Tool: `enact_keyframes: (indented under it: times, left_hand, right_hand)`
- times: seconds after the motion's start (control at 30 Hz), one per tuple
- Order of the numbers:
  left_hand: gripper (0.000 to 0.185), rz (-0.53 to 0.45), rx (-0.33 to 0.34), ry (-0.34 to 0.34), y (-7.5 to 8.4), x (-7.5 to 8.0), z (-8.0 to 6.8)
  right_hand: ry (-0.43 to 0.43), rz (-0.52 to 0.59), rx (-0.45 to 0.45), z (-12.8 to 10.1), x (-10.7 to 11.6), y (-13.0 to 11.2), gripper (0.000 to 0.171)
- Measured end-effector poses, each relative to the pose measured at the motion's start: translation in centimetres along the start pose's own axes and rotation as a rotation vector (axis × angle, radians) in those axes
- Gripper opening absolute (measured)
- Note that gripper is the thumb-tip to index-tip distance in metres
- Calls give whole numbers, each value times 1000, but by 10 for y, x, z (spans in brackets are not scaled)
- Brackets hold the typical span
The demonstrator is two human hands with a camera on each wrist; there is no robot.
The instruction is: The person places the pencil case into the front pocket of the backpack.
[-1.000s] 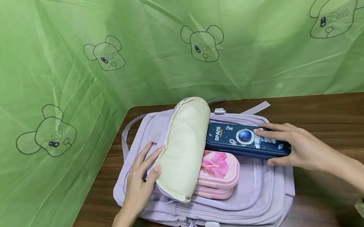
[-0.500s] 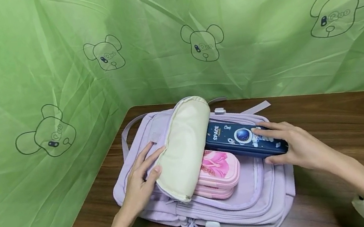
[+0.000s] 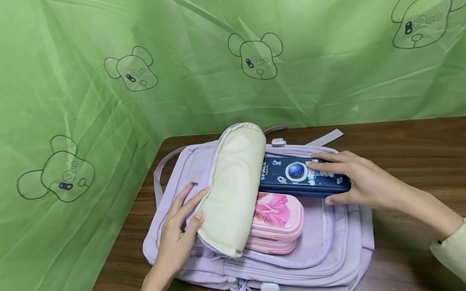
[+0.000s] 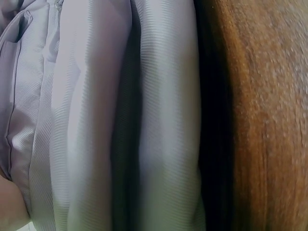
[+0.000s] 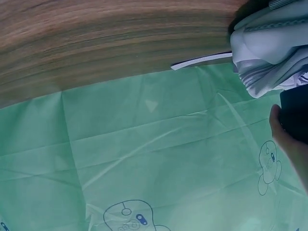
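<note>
Nearest me, at six o'clock of the lilac backpack, I see its zip pulls hanging over the dark wood worktop. The backpack lies flat, its cream-lined front flap rolled up and back. My left hand sits at nine o'clock of that flap, fingers nearly straight and pressed against the cream lining, propping it open; they grasp nothing. The left wrist view shows only lilac fabric folds against the wood.

Just right of the flap, a pink pencil case lies in the opened compartment, its left end tucked under the flap. Touching it at twelve o'clock is the navy space pencil case, lying slanted, its left end under the flap. My right hand grasps its right end, fingers on top and thumb curled along the near edge.

Beyond, at twelve o'clock, a green cloth backdrop with outlined bear heads walls the corner.
</note>
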State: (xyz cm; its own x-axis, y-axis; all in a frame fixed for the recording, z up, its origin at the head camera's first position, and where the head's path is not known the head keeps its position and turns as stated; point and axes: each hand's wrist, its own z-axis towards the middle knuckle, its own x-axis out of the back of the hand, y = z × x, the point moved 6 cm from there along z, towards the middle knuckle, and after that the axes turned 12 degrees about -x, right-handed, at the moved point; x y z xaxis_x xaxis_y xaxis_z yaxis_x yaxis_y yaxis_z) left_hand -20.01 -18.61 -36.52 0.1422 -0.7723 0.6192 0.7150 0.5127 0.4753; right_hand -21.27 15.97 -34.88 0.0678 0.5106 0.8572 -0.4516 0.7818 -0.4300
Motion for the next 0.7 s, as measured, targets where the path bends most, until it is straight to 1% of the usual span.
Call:
enact_keyframes:
  times: [0.07,0.17,0.3,0.47,0.57,0.7]
  left_hand:
    - [40,-2,-1,5,0,1,0]
    - [40,-10,-1,10,0,1,0]
    - [40,-21,-7,15,1,0,1]
    - [40,-8,-4,12,0,-1,0]
    - [40,7,5,6,0,0,-1]
    - [40,13,8,9,0,1,-1]
  right_hand:
    - [-10,4,-5,1,-1,0,73]
    - [-3,13,11,0,0,-1,75]
    - [50,56,15,-6,8,1,78]
    - [125,101,-76,-23,26,18,79]
    - [134,104,-135,-35,31,31,78]
    - [135,84,-187,-48,31,41,72]
